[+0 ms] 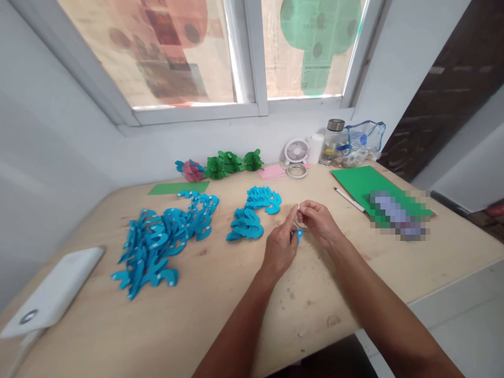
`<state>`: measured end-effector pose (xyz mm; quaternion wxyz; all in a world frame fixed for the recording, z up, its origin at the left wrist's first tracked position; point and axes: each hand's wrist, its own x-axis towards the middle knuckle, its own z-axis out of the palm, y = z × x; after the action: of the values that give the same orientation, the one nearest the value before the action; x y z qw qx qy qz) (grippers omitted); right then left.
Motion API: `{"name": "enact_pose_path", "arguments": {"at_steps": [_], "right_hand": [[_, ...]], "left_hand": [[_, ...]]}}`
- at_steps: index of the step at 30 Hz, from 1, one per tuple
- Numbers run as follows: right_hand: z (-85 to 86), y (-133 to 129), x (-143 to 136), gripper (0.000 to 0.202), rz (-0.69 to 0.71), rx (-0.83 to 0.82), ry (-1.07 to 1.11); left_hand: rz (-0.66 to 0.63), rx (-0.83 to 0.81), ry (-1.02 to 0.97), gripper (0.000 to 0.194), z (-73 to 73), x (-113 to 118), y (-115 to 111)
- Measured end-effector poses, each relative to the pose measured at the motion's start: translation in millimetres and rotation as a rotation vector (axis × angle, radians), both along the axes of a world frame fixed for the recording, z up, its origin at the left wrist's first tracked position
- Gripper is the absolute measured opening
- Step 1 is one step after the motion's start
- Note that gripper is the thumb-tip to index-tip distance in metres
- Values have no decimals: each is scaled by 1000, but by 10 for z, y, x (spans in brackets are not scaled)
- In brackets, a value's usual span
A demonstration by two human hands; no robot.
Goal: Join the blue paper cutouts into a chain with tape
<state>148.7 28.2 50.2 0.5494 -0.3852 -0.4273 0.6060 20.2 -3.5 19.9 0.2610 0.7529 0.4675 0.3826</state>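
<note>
Pale wood makes the table (220, 325). Think of a clock with the hands in its middle. The left hand (281, 244) seems to hold a small blue paper piece (300, 235) that pokes out near six. The right hand (318, 223) is pinched narrow on a tiny white bit (298, 207). If that pinch slips, the bit could fall or stick to a finger. Squeezing hard could bend the paper. Near nine to ten sit blue bunches (246, 226). Farther at nine, a messy blue pile (161, 236) could tangle if bumped. At twelve lies a tape roll (296, 171), then a fan (296, 151).
</note>
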Motion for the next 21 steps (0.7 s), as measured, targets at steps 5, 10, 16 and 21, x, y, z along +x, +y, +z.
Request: {"name": "enact_pose_path", "arguments": {"at_steps": [5,10,16,21], "right_hand": [[-21,14,8,14,20,28,40],[-24,12,8,13,13,48,67],[-22,27,26,16,-60,51,65],[-54,45,-12,19,-152,50,-141]], "left_hand": [[-11,52,18,71,-2,5,-17],[-12,79,13,66,-23,-1,-3],[119,-70,-226,61,-60,-24,84],[157,-137,-467,62,-23,-16,100]]}}
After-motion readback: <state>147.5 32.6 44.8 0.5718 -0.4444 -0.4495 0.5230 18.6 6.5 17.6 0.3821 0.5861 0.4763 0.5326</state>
